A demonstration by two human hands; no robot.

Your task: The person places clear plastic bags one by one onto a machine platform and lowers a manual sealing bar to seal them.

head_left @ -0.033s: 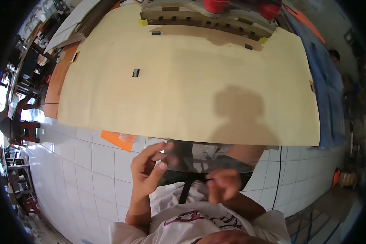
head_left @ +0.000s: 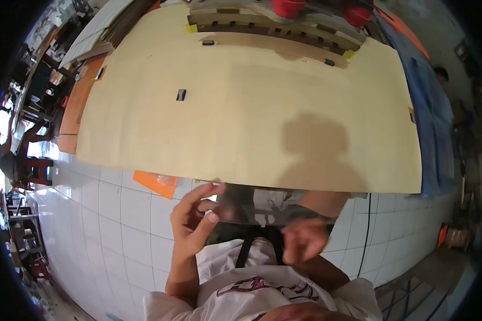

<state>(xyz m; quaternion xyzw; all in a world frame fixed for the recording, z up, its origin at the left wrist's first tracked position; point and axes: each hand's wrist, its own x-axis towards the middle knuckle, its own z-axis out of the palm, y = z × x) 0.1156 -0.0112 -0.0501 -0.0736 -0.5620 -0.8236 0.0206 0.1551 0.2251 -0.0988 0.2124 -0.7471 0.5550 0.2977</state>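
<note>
In front of the table's near edge hangs a glossy dark sheet or panel (head_left: 284, 211), with a pale patch and a forearm showing in it. My left hand (head_left: 190, 219) is at its left end, palm turned inward. The thumb and index finger stand apart, with a gap between them; the other fingers are partly blurred. Any hold on the glossy piece cannot be made out. Close to its lower right edge is my right hand (head_left: 305, 241), fingers curled and smeared by motion. A large pale yellow sheet (head_left: 144, 123) covers the table beyond both hands.
Small dark blocks (head_left: 181, 95) lie on the yellow sheet. At the far edge stands a slotted bar (head_left: 273, 33) beside red parts (head_left: 288, 7). Blue sheeting (head_left: 431, 123) hangs at the right. An orange piece (head_left: 152, 182) shows over the tiled floor (head_left: 107, 230).
My right hand has moved to the right and opened a wider gap from my left hand. My left hand has shifted very slightly left.
</note>
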